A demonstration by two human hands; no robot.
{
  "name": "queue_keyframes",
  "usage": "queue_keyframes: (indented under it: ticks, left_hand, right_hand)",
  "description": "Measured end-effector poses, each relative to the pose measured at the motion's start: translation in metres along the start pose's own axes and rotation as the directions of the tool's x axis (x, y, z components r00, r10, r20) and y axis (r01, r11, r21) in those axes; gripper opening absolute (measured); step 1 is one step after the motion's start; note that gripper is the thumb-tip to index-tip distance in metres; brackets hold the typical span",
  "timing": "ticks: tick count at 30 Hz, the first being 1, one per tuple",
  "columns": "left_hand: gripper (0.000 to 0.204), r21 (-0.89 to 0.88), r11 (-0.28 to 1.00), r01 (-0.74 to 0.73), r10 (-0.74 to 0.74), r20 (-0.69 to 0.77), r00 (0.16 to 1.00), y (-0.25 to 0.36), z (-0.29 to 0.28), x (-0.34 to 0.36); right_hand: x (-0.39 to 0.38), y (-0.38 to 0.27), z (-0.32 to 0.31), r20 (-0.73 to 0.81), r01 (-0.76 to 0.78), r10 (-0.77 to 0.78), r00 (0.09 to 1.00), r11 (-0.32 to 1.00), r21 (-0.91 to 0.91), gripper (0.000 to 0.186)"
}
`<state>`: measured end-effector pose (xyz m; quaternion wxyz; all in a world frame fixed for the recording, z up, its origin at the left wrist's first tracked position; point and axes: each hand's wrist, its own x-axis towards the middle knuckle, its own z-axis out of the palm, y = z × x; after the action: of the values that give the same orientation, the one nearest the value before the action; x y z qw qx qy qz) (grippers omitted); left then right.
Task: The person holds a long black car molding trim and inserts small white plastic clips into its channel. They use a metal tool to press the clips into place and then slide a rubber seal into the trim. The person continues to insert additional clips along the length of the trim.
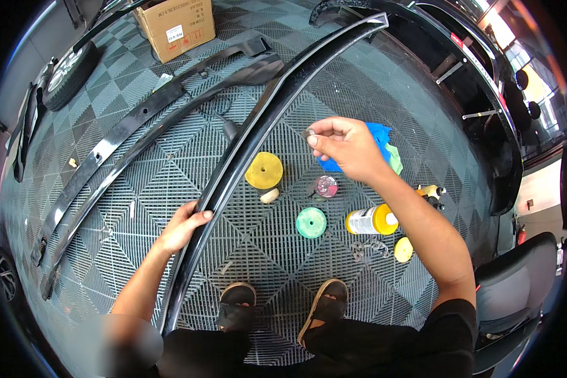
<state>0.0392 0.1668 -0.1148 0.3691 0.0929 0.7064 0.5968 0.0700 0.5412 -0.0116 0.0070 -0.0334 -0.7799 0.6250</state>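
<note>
A long, glossy black car trim piece (247, 142) slants up from beside my legs toward the far right. My left hand (181, 230) grips its edge near the lower end, thumb on top. Over the floor right of the trim, my right hand (349, 148) pinches a small dark piece (308, 132), too small to name, between thumb and fingertips. Below that hand lie a yellow foam pad (264, 170), a small off-white lump (269, 196), a reddish disc (325, 186) and a green pad (311, 223). Blue cloth (379, 133) shows behind my right wrist.
Two more black trim strips (116, 132) lie at left. A cardboard box (177, 28) and wheel (72, 75) stand farther back. Right of my feet are a yellow bottle (375, 220) and small yellow pad (404, 249). A large black bumper (479, 94) and chair (516, 283) border the right.
</note>
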Motion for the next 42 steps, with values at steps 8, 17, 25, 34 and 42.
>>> queue_keyframes:
  ticks: [8, 17, 25, 34, 42]
  left_hand:
    - [0.047, -0.015, 1.000, -0.004, 0.004, 0.004, 1.000, -0.008, 0.022, -0.035]
    - [0.048, -0.141, 0.987, 0.071, -0.063, 0.056, 0.996, -0.033, 0.037, -0.050]
    - [0.049, -0.094, 0.995, 0.032, -0.023, 0.099, 0.995, -0.037, 0.040, -0.045]
    - [0.048, -0.074, 0.996, -0.043, 0.048, 0.069, 0.996, -0.037, 0.040, -0.041]
    - [0.048, -0.137, 0.989, -0.058, 0.072, 0.094, 0.993, -0.032, 0.039, -0.043]
  right_hand:
    - [-0.030, 0.012, 0.002, -0.004, 0.030, -0.029, 1.000, 0.994, 0.107, 0.026]
    - [-0.019, -0.009, 0.043, 0.070, 0.110, -0.118, 0.991, 0.988, 0.104, 0.020]
    - [-0.015, 0.002, 0.060, -0.003, 0.006, -0.006, 1.000, 0.981, 0.194, 0.025]
    - [-0.011, -0.007, 0.063, -0.223, 0.092, -0.074, 0.972, 0.993, 0.071, 0.029]
    - [0.001, -0.023, 0.043, -0.286, 0.196, -0.201, 0.937, 0.980, -0.044, 0.026]
